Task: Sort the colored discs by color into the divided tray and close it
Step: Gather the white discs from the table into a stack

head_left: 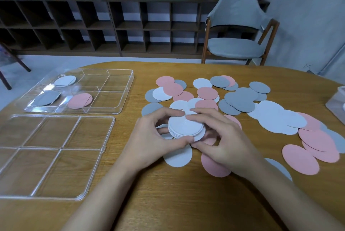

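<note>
Both hands together at centre, clamped on one stack of white discs [185,127]: left hand [153,137] grips its 9 o'clock edge, right hand [222,143] its 3 o'clock edge, fingers curled over the top. Stack held just above the wooden table [168,193]. Under the hands: a white disc [177,158] and a pink disc [212,165] flat on the table. Clear lid [50,156] lies at 9 o'clock, off the tray. Loose pile of pink, grey and white discs [242,103] spreads 12 to 3 o'clock. Divided tray [119,107] open at 10 o'clock: white disc in far-left compartment, grey in near-left, pink in near-middle. Grey chair [237,31] beyond the table at 1 o'clock.
</note>
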The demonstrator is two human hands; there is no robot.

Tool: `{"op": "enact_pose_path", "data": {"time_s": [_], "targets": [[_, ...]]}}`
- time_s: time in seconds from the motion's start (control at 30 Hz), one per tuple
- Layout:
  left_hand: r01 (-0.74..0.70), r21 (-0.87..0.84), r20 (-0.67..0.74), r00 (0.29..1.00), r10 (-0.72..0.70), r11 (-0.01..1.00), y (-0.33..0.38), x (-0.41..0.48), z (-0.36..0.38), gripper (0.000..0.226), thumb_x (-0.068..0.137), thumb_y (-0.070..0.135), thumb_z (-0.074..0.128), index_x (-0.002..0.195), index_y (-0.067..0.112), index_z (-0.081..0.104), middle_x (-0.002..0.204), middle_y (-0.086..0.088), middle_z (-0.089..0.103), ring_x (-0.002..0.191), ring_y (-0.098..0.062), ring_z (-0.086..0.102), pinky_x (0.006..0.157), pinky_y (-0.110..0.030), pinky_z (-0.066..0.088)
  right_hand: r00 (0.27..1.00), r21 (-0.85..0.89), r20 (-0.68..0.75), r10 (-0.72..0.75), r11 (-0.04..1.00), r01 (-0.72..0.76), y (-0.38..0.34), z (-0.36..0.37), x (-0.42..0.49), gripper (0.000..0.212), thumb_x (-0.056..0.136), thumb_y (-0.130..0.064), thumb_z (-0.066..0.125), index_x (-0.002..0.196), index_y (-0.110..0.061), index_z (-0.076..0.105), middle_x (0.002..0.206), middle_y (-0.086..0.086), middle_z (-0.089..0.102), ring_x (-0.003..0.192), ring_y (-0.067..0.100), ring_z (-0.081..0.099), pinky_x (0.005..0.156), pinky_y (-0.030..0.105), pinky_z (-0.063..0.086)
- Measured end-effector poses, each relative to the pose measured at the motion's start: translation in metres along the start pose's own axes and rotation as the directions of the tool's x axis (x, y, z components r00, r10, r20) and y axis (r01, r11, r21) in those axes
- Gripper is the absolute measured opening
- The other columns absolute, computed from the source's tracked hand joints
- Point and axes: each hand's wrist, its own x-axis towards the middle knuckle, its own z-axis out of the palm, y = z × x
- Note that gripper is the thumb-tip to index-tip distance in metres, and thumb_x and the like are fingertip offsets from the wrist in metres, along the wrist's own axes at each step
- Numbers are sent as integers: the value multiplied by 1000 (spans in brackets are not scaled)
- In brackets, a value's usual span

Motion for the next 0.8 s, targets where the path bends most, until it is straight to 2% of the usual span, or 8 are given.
{"op": "enact_pose_path", "data": {"time_s": [0.07,0.13,0.2,0.37,0.53,0.63,0.7,0.8], "targets": [[15,-46,28,1000,-13,999,0,-1,2,55,69,12,97,117,20,73,119,4,77,117,-17,71,101,-38,58,985,-148,-85,-150,979,137,5,0,1,45,82,-10,84,125,-19,73,134,-3,63,123,-1,57,97,7,41],[21,-70,46,999,-18,997,1,-1,5,57,69,11,97,119,19,71,121,3,77,119,-17,70,103,-41,57,964,-190,-152,-220,963,190,8,-1,1,37,82,-9,82,118,-14,76,129,1,68,119,6,62,95,15,48],[21,-102,54,998,-16,995,1,-1,8,61,69,12,97,122,18,69,122,2,76,120,-18,70,105,-43,56,950,-205,-197,-242,958,202,10,-2,1,33,82,-8,81,114,-12,78,126,2,70,116,10,65,94,22,52],[7,-133,47,999,-1,991,3,-1,11,69,67,22,95,130,22,67,123,7,76,122,-14,69,106,-43,55,948,-211,-205,-242,957,199,13,1,-1,34,82,-7,83,115,-11,78,126,4,70,116,13,66,93,24,54],[-74,110,-11,997,76,991,6,-5,13,81,62,39,98,136,29,67,123,23,73,118,-2,67,100,-22,54,957,-233,-198,-212,959,164,9,2,-1,36,88,-19,67,123,-11,72,129,3,70,121,13,63,97,11,46],[-103,261,-23,993,113,960,7,-6,11,81,63,44,97,137,33,66,119,28,72,112,5,66,93,-8,48,980,-235,-111,-164,963,135,8,2,-2,49,83,-5,73,131,-13,68,134,0,68,127,5,57,101,2,34],[-105,334,-5,994,113,937,8,-6,8,82,64,46,96,139,36,64,121,29,70,113,9,63,93,-7,48,996,-167,-36,-85,983,77,7,-2,-4,61,82,2,74,138,-18,63,138,-6,64,125,-4,54,97,2,37],[-96,378,43,995,86,921,10,-11,1,81,64,50,95,138,36,64,120,27,70,112,8,64,93,-14,53,998,-42,57,19,999,-17,3,-6,-9,67,83,-4,78,144,-26,58,139,-14,61,121,-9,56,95,8,48]]}}
